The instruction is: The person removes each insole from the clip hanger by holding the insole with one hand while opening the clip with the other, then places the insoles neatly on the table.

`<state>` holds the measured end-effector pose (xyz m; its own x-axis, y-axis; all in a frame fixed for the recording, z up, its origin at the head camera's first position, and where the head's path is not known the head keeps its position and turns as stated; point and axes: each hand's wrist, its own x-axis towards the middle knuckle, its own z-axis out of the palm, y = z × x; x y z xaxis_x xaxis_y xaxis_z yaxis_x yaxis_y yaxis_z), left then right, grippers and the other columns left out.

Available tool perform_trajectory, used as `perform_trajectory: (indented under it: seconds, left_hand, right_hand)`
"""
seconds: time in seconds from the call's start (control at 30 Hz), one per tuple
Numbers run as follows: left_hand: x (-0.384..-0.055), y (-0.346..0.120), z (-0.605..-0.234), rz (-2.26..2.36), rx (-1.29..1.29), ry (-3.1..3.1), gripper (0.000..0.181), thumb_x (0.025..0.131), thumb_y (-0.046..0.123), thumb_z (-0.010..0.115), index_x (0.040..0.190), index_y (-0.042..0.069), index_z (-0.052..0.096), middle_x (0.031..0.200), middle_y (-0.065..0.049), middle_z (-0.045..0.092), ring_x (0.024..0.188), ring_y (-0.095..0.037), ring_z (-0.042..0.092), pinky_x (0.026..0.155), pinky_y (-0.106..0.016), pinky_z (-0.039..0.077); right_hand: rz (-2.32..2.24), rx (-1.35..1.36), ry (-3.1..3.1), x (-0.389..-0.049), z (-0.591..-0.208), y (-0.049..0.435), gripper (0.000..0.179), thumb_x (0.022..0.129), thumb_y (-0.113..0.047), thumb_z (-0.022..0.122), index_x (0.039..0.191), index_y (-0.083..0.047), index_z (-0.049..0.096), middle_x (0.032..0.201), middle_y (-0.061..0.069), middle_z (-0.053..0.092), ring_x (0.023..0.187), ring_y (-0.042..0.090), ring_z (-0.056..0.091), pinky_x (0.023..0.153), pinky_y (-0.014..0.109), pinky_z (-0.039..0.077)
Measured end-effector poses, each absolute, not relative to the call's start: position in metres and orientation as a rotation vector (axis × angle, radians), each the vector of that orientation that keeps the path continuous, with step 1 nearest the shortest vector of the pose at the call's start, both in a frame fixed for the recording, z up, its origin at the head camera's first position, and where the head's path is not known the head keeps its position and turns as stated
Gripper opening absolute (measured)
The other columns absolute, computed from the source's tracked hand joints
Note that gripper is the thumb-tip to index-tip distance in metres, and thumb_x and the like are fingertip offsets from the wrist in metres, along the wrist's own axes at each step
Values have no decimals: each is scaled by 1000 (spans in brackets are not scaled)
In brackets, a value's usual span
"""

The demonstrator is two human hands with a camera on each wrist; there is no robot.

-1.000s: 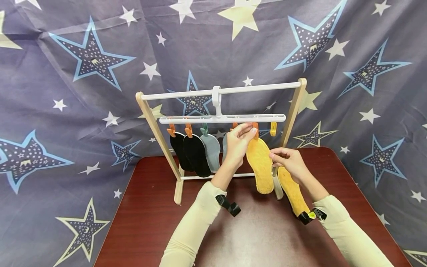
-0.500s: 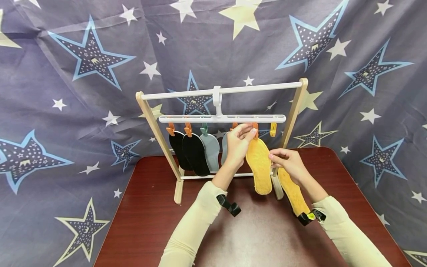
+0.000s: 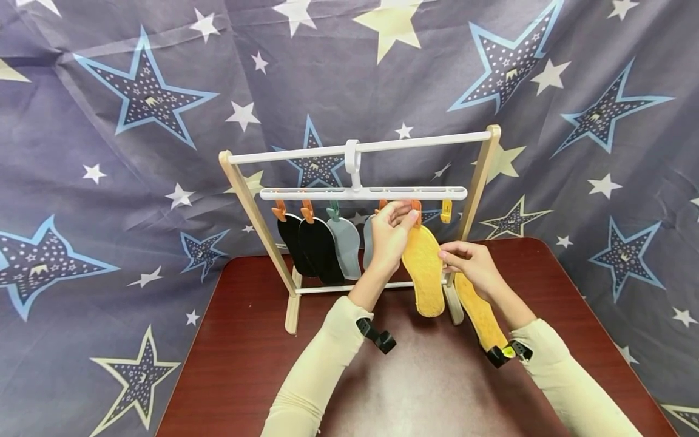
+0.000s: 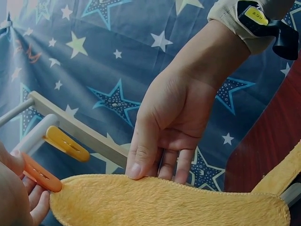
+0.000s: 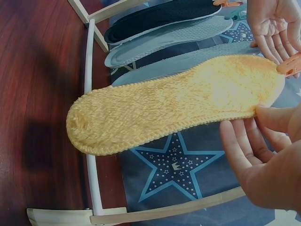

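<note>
Yellow insole (image 3: 425, 273) hangs under the right half of the hanger bar (image 3: 363, 193), wide end up at an orange clip (image 3: 416, 209). Left hand (image 3: 389, 237): fingers pinching that clip, probably to work it; can't tell if it bites fully. Right hand (image 3: 472, 262): fingers pinching the insole's right edge, likely to stop swing and keep the top aligned. 2 black insoles (image 3: 318, 249) and 2 grey insoles (image 3: 345, 243) hang left, pegged separately, presumably to limit bunching. Second yellow insole (image 3: 480, 312) lies right on the worktop (image 3: 235, 364).
</note>
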<state>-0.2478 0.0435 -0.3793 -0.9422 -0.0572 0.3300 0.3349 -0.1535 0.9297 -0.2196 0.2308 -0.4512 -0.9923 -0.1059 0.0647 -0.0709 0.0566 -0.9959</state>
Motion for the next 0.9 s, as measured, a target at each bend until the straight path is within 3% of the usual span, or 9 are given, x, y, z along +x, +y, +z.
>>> perform_trajectory:
  seconds: [0.23, 0.5, 0.73, 0.9]
  left_hand:
    - [-247, 49, -382, -2165, -319, -1845, 22, 91, -5, 69, 112, -12, 68, 109, -31, 71, 94, -26, 70, 84, -23, 58]
    - [-248, 54, -380, -2177, -322, -1830, 21, 92, -6, 69, 112, -11, 68, 110, -30, 71, 91, -18, 69, 80, -18, 56]
    - [-247, 49, -380, -2152, -289, -1844, 21, 92, -5, 69, 112, -10, 68, 110, -28, 72, 96, -29, 70, 79, -18, 56]
    - [-248, 49, -381, -2151, -294, -1858, 21, 92, -5, 69, 112, -11, 68, 110, -29, 71, 92, -21, 69, 78, -17, 55]
  right_hand:
    - [-2135, -176, 2270, -218, -451, 234, 28, 98, -6, 67, 116, 16, 63, 81, -11, 71, 72, 6, 67, 71, 28, 64]
    - [-2156, -163, 2275, -219, -451, 237, 24, 98, -4, 66, 113, 14, 65, 81, -11, 72, 72, 8, 68, 73, 33, 65]
    - [-2177, -190, 2235, -222, -453, 232, 28, 97, -2, 66, 116, 19, 62, 82, -10, 72, 74, 8, 68, 70, 27, 64]
    - [-2158, -188, 2249, -223, -455, 231, 33, 98, -1, 64, 120, 23, 58, 82, -12, 71, 74, 6, 68, 70, 26, 64]
